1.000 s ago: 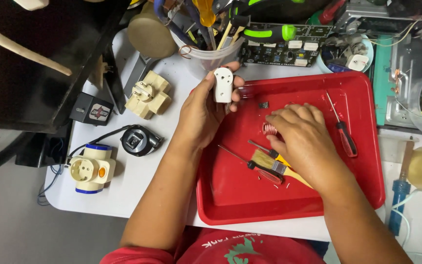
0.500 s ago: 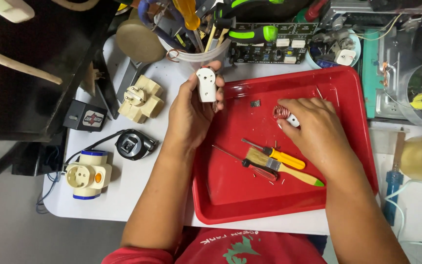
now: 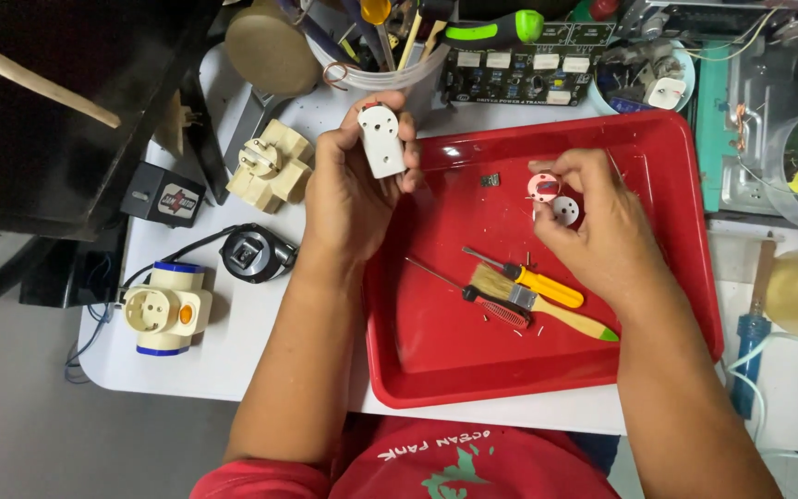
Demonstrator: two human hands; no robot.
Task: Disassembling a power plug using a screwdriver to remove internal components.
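**White plug body in left hand, small discs in right, over the red tray**

Cluttered white desk [image 3: 260, 342], red tray [image 3: 658, 370] sitting on its right half. Your left hand [image 3: 348, 199] was clenched around a white plug body [image 3: 381, 139], held upright at the tray's upper left corner, above the desk edge. Your right hand [image 3: 593, 226] was over the tray, fingertips pinching a pink ring [image 3: 541, 186] and a small white disc with holes [image 3: 564, 210] just under it. On the tray floor: yellow-handled screwdriver [image 3: 533, 280], red-handled screwdriver [image 3: 482, 300], small brush [image 3: 547, 311], all close together, below your right hand. Left of the tray: cream multi-socket adapter [image 3: 270, 166], black round part [image 3: 256, 251], blue-and-cream adapter [image 3: 166, 308].
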